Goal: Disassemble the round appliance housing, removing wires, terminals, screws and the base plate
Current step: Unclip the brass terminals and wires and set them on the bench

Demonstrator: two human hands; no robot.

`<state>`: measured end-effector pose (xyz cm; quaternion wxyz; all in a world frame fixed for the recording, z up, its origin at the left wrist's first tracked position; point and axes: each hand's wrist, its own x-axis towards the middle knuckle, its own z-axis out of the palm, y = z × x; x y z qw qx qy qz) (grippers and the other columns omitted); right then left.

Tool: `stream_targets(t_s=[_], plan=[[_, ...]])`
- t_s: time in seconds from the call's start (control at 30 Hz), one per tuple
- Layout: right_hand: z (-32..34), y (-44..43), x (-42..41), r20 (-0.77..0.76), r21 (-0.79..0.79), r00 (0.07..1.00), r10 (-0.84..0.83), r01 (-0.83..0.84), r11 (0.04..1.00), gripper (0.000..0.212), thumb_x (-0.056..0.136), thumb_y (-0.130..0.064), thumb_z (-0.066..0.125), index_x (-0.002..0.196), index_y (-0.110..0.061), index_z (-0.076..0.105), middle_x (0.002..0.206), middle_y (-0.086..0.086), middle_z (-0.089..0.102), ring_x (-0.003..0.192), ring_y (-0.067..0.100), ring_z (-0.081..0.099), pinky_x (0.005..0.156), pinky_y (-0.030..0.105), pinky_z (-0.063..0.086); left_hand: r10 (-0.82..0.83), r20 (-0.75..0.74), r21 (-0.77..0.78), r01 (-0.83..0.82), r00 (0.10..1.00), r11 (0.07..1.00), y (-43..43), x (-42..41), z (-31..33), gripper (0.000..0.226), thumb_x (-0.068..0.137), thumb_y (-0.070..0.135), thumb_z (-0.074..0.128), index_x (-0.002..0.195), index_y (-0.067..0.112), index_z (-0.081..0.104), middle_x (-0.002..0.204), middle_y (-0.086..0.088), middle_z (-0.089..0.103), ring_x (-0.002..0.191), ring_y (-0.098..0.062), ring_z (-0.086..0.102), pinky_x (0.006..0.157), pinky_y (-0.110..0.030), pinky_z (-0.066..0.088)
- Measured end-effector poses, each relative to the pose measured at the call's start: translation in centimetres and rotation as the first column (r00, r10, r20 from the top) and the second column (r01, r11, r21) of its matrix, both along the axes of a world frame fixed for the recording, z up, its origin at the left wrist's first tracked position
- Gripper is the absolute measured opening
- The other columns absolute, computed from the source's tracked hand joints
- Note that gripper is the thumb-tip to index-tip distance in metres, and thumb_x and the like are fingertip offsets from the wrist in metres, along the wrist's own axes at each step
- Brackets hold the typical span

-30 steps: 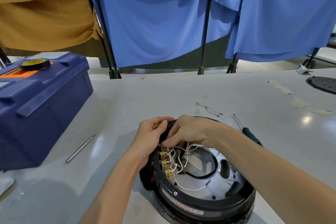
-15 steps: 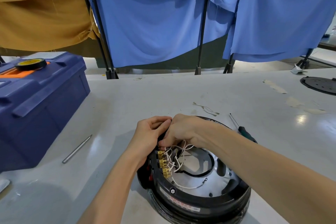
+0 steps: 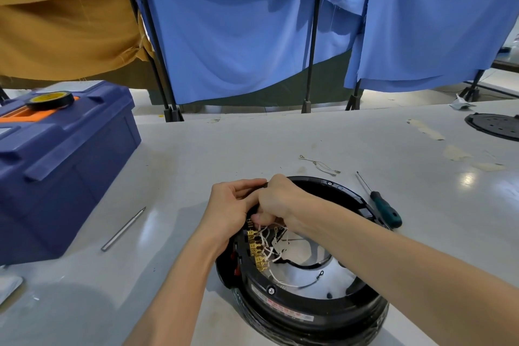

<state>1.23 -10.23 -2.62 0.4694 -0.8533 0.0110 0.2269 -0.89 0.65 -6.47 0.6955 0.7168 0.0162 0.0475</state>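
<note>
Left hand (image 3: 233, 206) is gripping the round housing (image 3: 309, 314) by its rim; right hand (image 3: 280, 199) is curling over the white wires (image 3: 269, 241), seemingly pinching one beside the brass terminals (image 3: 255, 247)

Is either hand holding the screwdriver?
No: the screwdriver lies on the table beside the housing, while the left hand grips the housing and the right hand pinches its wires.

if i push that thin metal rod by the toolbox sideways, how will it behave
The rod looks round and smooth, lying on a glossy table, so it would probably roll freely. It looks straight and metallic, so it is likely stiff and light for its length. The toolbox nearby might stop it.
</note>
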Motion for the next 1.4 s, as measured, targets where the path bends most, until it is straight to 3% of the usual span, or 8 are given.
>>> stream_targets(t_s=[0.2, 0.33, 0.47, 0.63, 0.8, 0.97, 1.17, 1.4], plan=[[0.1, -0.2, 0.1, -0.018, 0.003, 1.000, 0.004, -0.004, 1.000, 0.031, 0.078, 0.016, 0.059, 0.108, 0.007, 0.062, 0.063, 0.014, 0.062, 0.057, 0.020, 0.056, 0.064, 0.028, 0.050, -0.010, 0.009, -0.010, 0.010, 1.000, 1.000, 0.1, 0.2, -0.3, 0.018, 0.085, 0.006, 0.068, 0.098, 0.018, 0.074, 0.088, 0.005, 0.076, 0.085, -0.007, 0.072, 0.065, -0.013, 0.053], [-0.2, -0.3, 0.3, -0.031, 0.026, 0.999, -0.008, 0.009, 1.000, 0.027, 0.076, 0.018, 0.060, 0.101, 0.008, 0.064, 0.063, 0.015, 0.062, 0.059, 0.023, 0.056, 0.073, 0.034, 0.053, -0.004, 0.005, -0.016, 0.004, 1.000, 1.000, 0.2, 0.3, -0.4, 0.017, 0.085, 0.007, 0.068, 0.099, 0.016, 0.074, 0.087, 0.005, 0.076, 0.085, -0.007, 0.072, 0.066, -0.013, 0.053], [-0.3, -0.2, 0.4, -0.041, 0.034, 0.999, -0.020, 0.021, 0.999, 0.024, 0.076, 0.019, 0.061, 0.097, 0.007, 0.064, 0.061, 0.014, 0.061, 0.056, 0.021, 0.056, 0.063, 0.029, 0.051, 0.000, -0.002, -0.022, 0.000, 1.000, 1.000, 0.1, 0.4, -0.5, 0.018, 0.086, 0.007, 0.067, 0.101, 0.013, 0.073, 0.087, 0.004, 0.076, 0.085, -0.007, 0.072, 0.066, -0.014, 0.053], [-0.3, -0.9, 0.3, -0.093, 0.091, 0.995, -0.017, 0.025, 0.996, 0.025, 0.076, 0.025, 0.054, 0.068, 0.002, 0.058, 0.044, 0.010, 0.059, 0.043, 0.018, 0.058, 0.044, 0.025, 0.047, 0.021, -0.014, -0.005, -0.021, 1.000, 1.000, 0.1, 0.4, -0.5, 0.020, 0.087, 0.005, 0.067, 0.105, 0.011, 0.073, 0.094, -0.003, 0.076, 0.089, -0.012, 0.072, 0.075, -0.021, 0.057], [0.0, -1.4, 0.4, -0.059, 0.113, 0.998, 0.023, -0.016, 0.993, 0.031, 0.072, 0.025, 0.059, 0.057, -0.002, 0.062, 0.043, 0.008, 0.059, 0.037, 0.018, 0.057, 0.048, 0.026, 0.049, 0.034, -0.009, -0.006, -0.034, 0.999, 0.999, -0.1, 0.4, -0.5, 0.020, 0.088, 0.003, 0.065, 0.105, 0.009, 0.072, 0.094, -0.003, 0.075, 0.088, -0.011, 0.072, 0.078, -0.022, 0.057], [1.0, -2.2, -0.1, 0.039, 0.076, 0.991, 0.128, -0.131, 0.989, 0.004, 0.074, 0.010, 0.071, 0.076, 0.007, 0.070, 0.046, 0.003, 0.061, 0.048, 0.015, 0.060, 0.055, 0.022, 0.050, 0.039, -0.032, -0.007, -0.039, 0.999, 0.999, 0.0, 0.3, -0.6, 0.019, 0.088, 0.008, 0.067, 0.104, 0.014, 0.073, 0.092, 0.001, 0.076, 0.089, -0.009, 0.072, 0.077, -0.021, 0.057], [2.2, -3.6, -1.7, 0.287, 0.021, 0.924, 0.254, -0.271, 0.962, 0.007, 0.079, 0.000, 0.073, 0.082, -0.006, 0.077, 0.060, -0.002, 0.065, 0.061, 0.007, 0.059, 0.064, 0.017, 0.047, 0.074, 0.008, 0.039, -0.075, 0.997, 0.996, -0.1, -0.2, -0.2, 0.016, 0.093, 0.019, 0.060, 0.096, 0.019, 0.076, 0.090, 0.001, 0.076, 0.087, -0.011, 0.072, 0.078, -0.025, 0.055], [1.7, -3.0, -3.1, 0.315, -0.206, 0.855, 0.413, -0.364, 0.909, 0.006, 0.085, -0.012, 0.070, 0.086, -0.009, 0.075, 0.033, -0.017, 0.045, 0.034, -0.007, 0.044, 0.037, 0.004, 0.028, 0.165, 0.052, 0.133, -0.171, 0.985, 0.976, 0.1, -1.9, -0.8, 0.021, 0.093, 0.020, 0.061, 0.110, 0.018, 0.072, 0.104, 0.005, 0.073, 0.102, -0.007, 0.066, 0.096, -0.033, 0.051]])
